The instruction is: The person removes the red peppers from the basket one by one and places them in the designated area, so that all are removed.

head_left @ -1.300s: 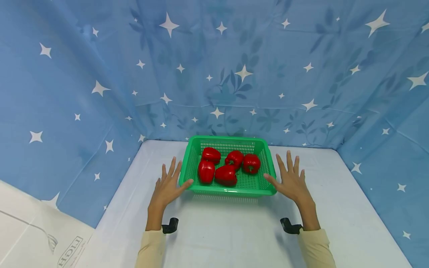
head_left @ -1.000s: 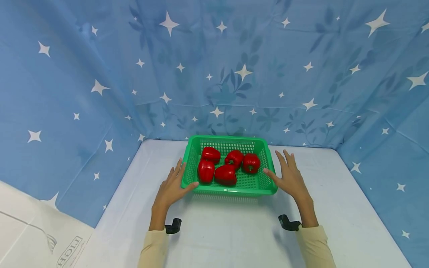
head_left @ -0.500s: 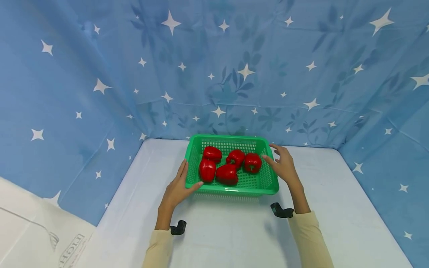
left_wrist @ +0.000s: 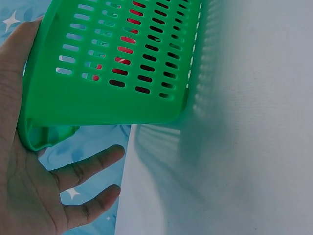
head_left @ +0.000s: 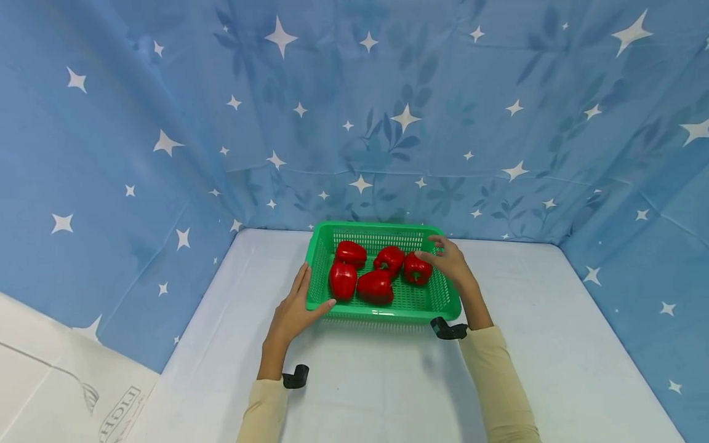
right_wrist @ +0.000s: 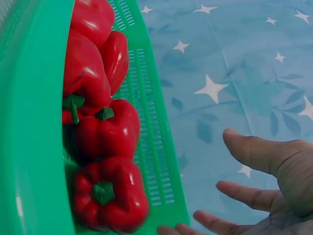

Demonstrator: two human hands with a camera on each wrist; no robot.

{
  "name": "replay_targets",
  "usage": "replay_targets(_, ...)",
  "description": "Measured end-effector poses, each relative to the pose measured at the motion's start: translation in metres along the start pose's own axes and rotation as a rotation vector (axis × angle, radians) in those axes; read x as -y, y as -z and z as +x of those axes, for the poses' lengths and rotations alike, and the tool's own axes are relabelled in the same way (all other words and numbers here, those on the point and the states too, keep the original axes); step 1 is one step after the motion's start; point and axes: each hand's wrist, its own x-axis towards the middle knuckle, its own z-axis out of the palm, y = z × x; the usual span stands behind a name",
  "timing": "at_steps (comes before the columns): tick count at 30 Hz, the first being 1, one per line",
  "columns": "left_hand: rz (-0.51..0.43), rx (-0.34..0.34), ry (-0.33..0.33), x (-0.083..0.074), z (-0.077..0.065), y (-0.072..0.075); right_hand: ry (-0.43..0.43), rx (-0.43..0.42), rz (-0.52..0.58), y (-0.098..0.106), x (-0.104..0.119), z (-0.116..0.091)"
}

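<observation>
Hovering empty and spread, the right hand (head_left: 452,262) partly hides a pepper (head_left: 416,272); the straight-fingered left hand (head_left: 291,314), partly hidden, touches the basket (head_left: 388,315).

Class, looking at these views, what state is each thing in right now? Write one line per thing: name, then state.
Green basket: upright on the table, open-topped, holding five peppers.
Red peppers: whole, lying inside the basket.
Left hand: at the basket's near-left corner, thumb over the rim, fingers straight.
Right hand: over the basket's right end, fingers apart, holding nothing.
White table: flat.
Blue star-patterned cloth: hanging, slightly creased.
</observation>
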Motion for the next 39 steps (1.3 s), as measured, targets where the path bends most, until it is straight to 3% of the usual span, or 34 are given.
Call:
replay_targets(5, -0.009, -0.009, -0.001, 0.001, 0.000, -0.001, -0.087, 0.078, 0.007, -0.007, 0.002, 0.009)
replay_targets(9, -0.011, -0.012, -0.002, 0.001, 0.000, -0.003, -0.133, 0.125, 0.093, -0.011, 0.000, 0.014)
replay_targets(16, -0.015, -0.020, -0.014, 0.000, 0.000, -0.004, -0.198, 0.128, 0.194, -0.015, -0.006, 0.024)
replay_targets(26, -0.027, -0.016, -0.016, 0.000, 0.000, -0.003, -0.280, 0.138, 0.133, -0.017, -0.003, 0.039)
replay_targets(39, -0.043, -0.015, -0.006, 0.001, 0.000, -0.003, -0.282, 0.225, 0.054, -0.019, -0.004, 0.048)
